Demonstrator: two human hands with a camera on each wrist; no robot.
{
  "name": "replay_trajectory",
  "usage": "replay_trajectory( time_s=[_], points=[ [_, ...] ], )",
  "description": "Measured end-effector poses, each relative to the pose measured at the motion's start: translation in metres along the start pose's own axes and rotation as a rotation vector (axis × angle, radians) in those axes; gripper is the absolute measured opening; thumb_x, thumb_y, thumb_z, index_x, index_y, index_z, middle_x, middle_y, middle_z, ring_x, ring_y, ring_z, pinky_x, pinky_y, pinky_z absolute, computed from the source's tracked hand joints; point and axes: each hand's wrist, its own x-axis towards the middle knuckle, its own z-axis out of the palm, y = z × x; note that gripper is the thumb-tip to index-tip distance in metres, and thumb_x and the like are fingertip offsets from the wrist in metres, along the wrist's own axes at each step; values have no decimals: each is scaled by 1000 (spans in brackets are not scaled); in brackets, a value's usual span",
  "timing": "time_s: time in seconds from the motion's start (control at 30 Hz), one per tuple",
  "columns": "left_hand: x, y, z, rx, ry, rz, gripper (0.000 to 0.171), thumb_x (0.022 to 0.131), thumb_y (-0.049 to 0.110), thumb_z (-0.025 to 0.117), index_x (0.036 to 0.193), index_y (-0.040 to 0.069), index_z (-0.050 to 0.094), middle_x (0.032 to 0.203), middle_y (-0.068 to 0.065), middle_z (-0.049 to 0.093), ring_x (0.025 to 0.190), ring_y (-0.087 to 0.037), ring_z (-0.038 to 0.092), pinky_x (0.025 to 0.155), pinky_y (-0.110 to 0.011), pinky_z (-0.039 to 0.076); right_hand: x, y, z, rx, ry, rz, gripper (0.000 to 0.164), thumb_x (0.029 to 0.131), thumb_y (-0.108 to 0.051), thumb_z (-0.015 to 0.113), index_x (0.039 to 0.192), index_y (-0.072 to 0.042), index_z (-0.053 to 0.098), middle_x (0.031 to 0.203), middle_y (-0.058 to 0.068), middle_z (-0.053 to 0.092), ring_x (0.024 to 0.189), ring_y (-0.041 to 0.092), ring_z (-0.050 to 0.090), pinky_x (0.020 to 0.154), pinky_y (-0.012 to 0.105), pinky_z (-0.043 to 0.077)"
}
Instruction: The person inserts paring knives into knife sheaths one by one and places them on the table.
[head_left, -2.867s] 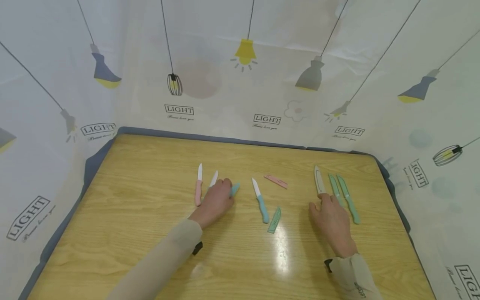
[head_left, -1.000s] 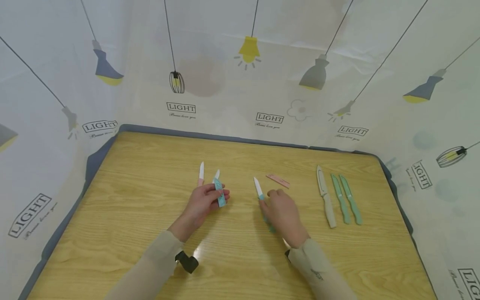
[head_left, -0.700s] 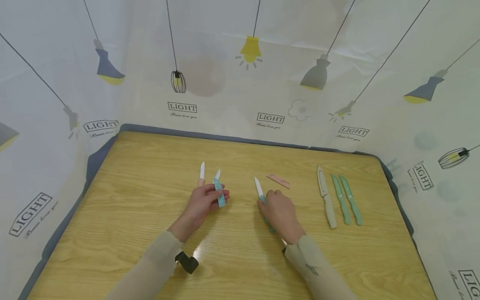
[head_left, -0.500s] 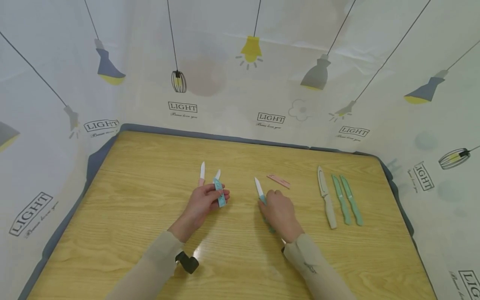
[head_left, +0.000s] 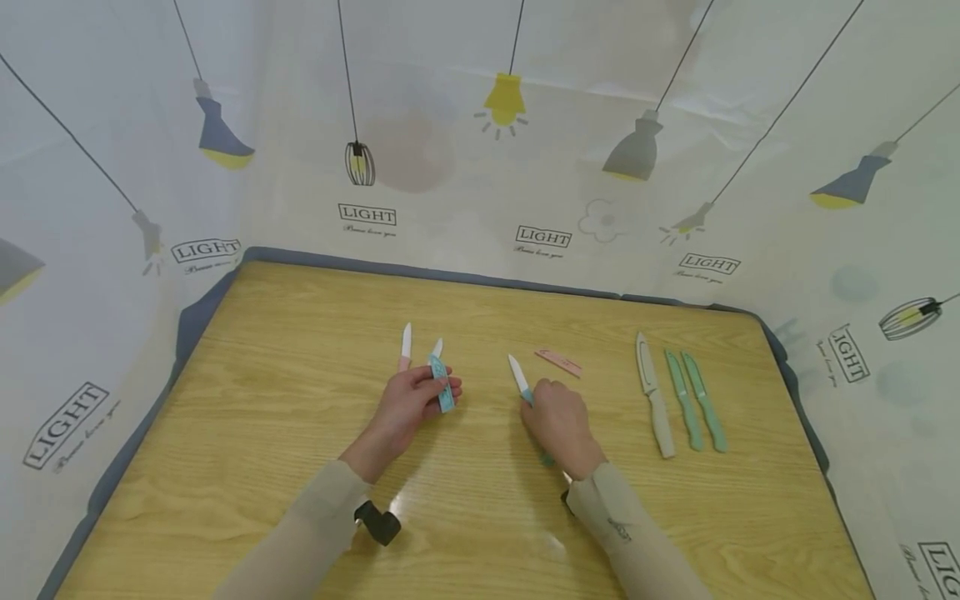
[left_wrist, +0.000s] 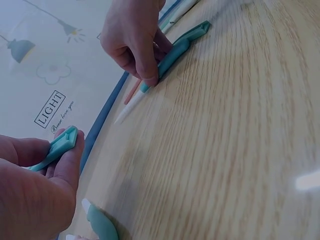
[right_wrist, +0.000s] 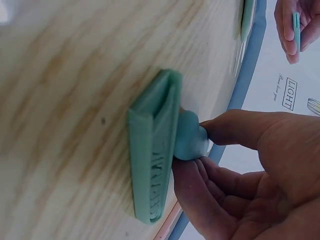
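1. One blue sheath (head_left: pixel 442 395) sits just left of centre, pinched in the left hand (head_left: pixel 400 406).
2. Right of centre, the right hand (head_left: pixel 561 421) grips a blue-handled knife (head_left: pixel 518 377), tip pointing up-frame.
3. A green sheath (right_wrist: pixel 145 160) lies beside it, perhaps touching.

Left hand (head_left: pixel 401 408): pinched sheath (head_left: pixel 442 387) between thumb and fingers, above the table (head_left: pixel 262 417). Just past these fingers, on table: outer knife (head_left: pixel 406 343) on the left, inner knife (head_left: pixel 438 347) to its right, handles mostly behind the hand. Right hand (head_left: pixel 558 421): fingers around handle of gripped knife (head_left: pixel 519 377), blade out front, angled left. Loose sheath (right_wrist: pixel 152 155) on table under right hand, by that handle's end; contact unclear. Flat sheath (head_left: pixel 558 362) just beyond right fingers. Well right of right fingers, side by side: large knife (head_left: pixel 656 396), middle knife (head_left: pixel 684 400), end knife (head_left: pixel 705 402). Wall sheet (head_left: pixel 450 208) behind everything.
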Motion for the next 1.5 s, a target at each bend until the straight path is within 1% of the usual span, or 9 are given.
replay_trajectory(
  time_s=[0.17, 0.27, 0.4, 0.53, 0.77, 0.9, 1.07, 1.3, 1.5],
  points=[
    [0, 2, 2, -8, -4, 13, 39, 108, 2, 51, 142, -16, 48, 127, -31, 64, 112, -28, 70, 94, -33, 60, -4, -1, -2, 33, 20, -11, 42, 98, -10, 65, 62, -12, 43, 60, 1, 41, 51, 13, 38, 42, 23, 34],
    [0, 3, 3, -10, -13, 21, 39, 108, 2, 50, 143, -16, 47, 131, -33, 61, 114, -29, 69, 95, -32, 60, -8, -2, -5, 63, 33, -18, 37, 98, -11, 66, 64, -9, 51, 61, 2, 45, 50, 12, 40, 41, 22, 35],
    [0, 4, 5, -16, -8, 28, 39, 108, 2, 50, 144, -15, 47, 131, -33, 62, 111, -26, 70, 94, -31, 60, -15, -2, -9, 116, 38, 4, 22, 98, -15, 67, 84, 2, 68, 71, 4, 55, 51, 12, 47, 41, 21, 39],
    [0, 6, 7, -32, 2, 33, 39, 108, 2, 50, 144, -14, 48, 127, -29, 64, 110, -25, 71, 95, -31, 59, -21, -1, -13, 144, 37, 40, 26, 97, -21, 68, 102, 5, 71, 81, 5, 62, 51, 11, 51, 41, 23, 42],
    [-1, 8, 11, -86, 3, 44, 41, 108, 2, 51, 145, -15, 45, 127, -26, 64, 122, -36, 65, 98, -33, 58, -35, 1, -20, 141, 61, 18, 22, 95, -23, 69, 103, -2, 67, 81, 2, 65, 57, 12, 51, 46, 25, 43],
    [1, 8, 13, -110, 10, 53, 41, 108, 3, 52, 145, -14, 45, 130, -27, 63, 119, -31, 67, 98, -33, 58, -43, 2, -22, 163, 67, -17, 21, 95, -21, 71, 106, -4, 66, 84, 1, 69, 56, 8, 50, 46, 23, 42],
    [3, 6, 15, -119, 16, 67, 41, 108, 3, 52, 144, -15, 45, 132, -28, 62, 114, -26, 69, 98, -33, 58, -49, 0, -24, 167, 77, -82, 21, 96, -17, 72, 111, -3, 71, 84, 0, 71, 56, 5, 50, 47, 21, 43],
    [4, 6, 21, -131, 37, 72, 41, 108, 2, 51, 144, -15, 44, 131, -28, 63, 113, -25, 69, 98, -33, 58, -54, -7, -26, 173, 93, -125, 16, 95, -16, 74, 107, -6, 75, 92, 0, 74, 76, 9, 64, 67, 31, 59],
    [6, 6, 26, -136, 64, 69, 42, 107, 2, 52, 144, -15, 45, 130, -28, 64, 112, -25, 69, 97, -32, 58, -57, -10, -26, 156, 98, -169, 17, 93, -16, 76, 107, -7, 76, 95, 1, 74, 81, 13, 68, 70, 35, 61]
  ],
)
